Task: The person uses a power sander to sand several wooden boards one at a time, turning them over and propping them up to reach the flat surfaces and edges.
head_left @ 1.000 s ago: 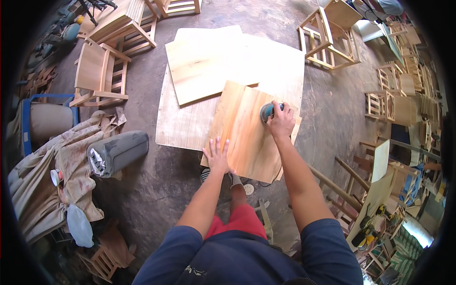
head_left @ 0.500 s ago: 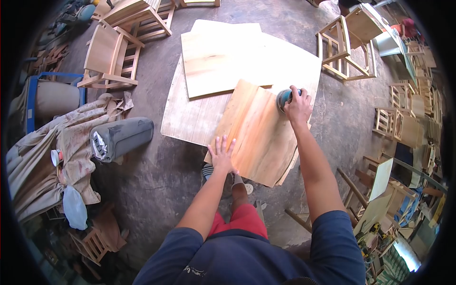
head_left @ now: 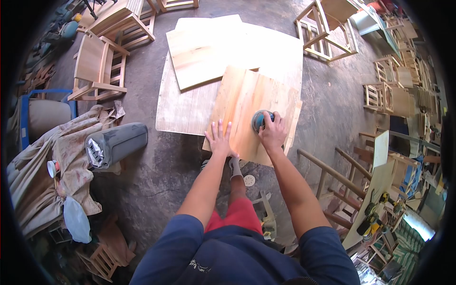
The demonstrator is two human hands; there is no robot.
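A wooden panel [head_left: 242,104] with streaky grain lies at an angle over the near side of a larger pale board [head_left: 185,107]. My left hand [head_left: 219,138] rests flat on the panel's near-left edge, fingers spread. My right hand [head_left: 273,133] is wrapped over the top of a teal orbital sander [head_left: 259,121], which sits on the panel right of its middle. The sander's underside is hidden. Another panel [head_left: 199,57] lies on the far side of the large board, brightly lit. A light strip of wood [head_left: 293,126] shows along the right side under the grained panel.
Wooden chairs stand at the far left [head_left: 97,66] and far right [head_left: 327,31]. A dark grey container [head_left: 118,145] and a stained cloth [head_left: 71,164] are at left. A perforated sanding disc [head_left: 249,180] lies on the floor by my foot. Yellow-black power tools [head_left: 369,224] lie at right.
My right hand has drawn the sander from the panel's far right edge nearer to me and leftward. My left hand stays at the near-left edge. The whole view has shifted slightly.
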